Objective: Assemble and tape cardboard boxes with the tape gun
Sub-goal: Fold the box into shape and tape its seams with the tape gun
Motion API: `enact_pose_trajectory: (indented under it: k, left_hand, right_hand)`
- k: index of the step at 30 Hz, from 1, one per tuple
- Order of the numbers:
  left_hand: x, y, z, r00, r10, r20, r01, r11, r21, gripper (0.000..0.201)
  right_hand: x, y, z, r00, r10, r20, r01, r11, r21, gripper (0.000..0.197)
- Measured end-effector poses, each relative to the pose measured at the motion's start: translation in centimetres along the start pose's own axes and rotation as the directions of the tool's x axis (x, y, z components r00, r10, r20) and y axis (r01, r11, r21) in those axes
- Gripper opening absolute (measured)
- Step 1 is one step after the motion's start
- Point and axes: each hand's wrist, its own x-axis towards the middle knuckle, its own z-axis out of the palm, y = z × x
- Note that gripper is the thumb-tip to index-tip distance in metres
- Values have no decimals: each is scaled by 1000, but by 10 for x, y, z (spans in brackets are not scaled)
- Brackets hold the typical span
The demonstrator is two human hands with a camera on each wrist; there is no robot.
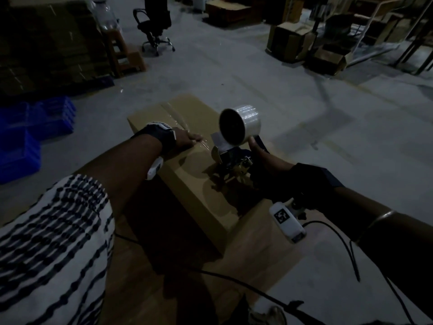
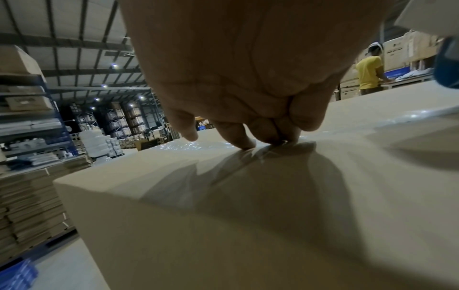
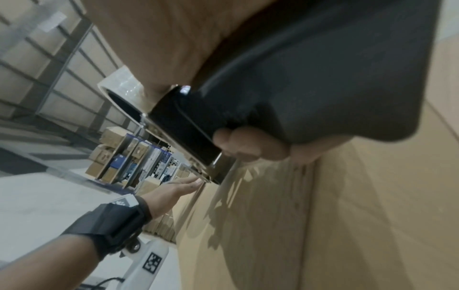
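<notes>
A long closed cardboard box [image 1: 187,127] lies in front of me with clear tape [image 1: 178,118] along the far part of its top seam. My left hand [image 1: 187,139] lies flat on the box top, fingers straight and pressing the tape down [image 2: 248,141]. My right hand [image 1: 264,158] grips the dark handle of the tape gun [image 1: 232,165], whose clear tape roll [image 1: 241,125] stands up above the box. The gun's front end sits on the box top just right of my left hand. In the right wrist view my fingers [image 3: 248,145] curl round the handle [image 3: 298,98].
More flat cardboard [image 1: 257,242] lies under the box near me. Blue crates [image 1: 35,127] and a tall stack of flattened boxes [image 1: 46,43] stand to the left. An office chair [image 1: 154,26] and open cartons [image 1: 304,45] are farther back on the concrete floor. A person in yellow [image 2: 370,72] works in the distance.
</notes>
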Motion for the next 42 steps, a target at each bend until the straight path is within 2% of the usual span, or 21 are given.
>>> enact_pose_trajectory:
  k: [3,6,10,15,21,26,30,33,34,37,42]
  left_hand:
    - [5,-1,5,1000,20,13,-20,1000,-10,48]
    - [4,-1,7,1000,19,-10,-19,1000,-18,48]
    - [4,-1,7,1000,32,0,-32,999,4,48]
    - [-2,4,2,998,37,-48,-37,999,-2,49]
    - [-15,14,8,993,12,-114,-8,999,39,53]
    - [-26,30,21,992,94,-84,-94,996,5,56]
    - [-30,40,26,997,25,-69,-24,1000,17,63]
    - [-32,44,22,998,-38,-43,38,999,-16,67]
    - [-32,46,21,998,-54,-45,53,998,-28,68]
    - [-33,49,20,995,-83,-53,81,996,-44,69]
    - [-36,39,20,992,-124,-31,122,990,-67,68]
  right_hand:
    - [-16,7,0,999,34,-14,-34,999,-12,94]
    - [-35,12,-5,990,139,-34,-141,987,-77,99]
    - [-60,18,-13,971,231,-68,-236,969,-74,78]
    - [-70,15,-1,987,138,-80,-148,979,-140,77]
    - [-67,17,0,992,110,-63,-120,976,-180,85]
    - [-54,15,-1,995,90,-44,-96,986,-139,91]
    - [-39,4,4,998,60,-29,-62,995,-80,89]
    - [-31,-1,6,1000,13,2,-13,1000,-26,79]
    - [-30,-3,8,1000,6,10,-5,1000,-19,80]
    - [-26,-7,9,1000,24,17,-24,999,-25,101]
    - [-12,-13,8,999,37,7,-37,999,-6,94]
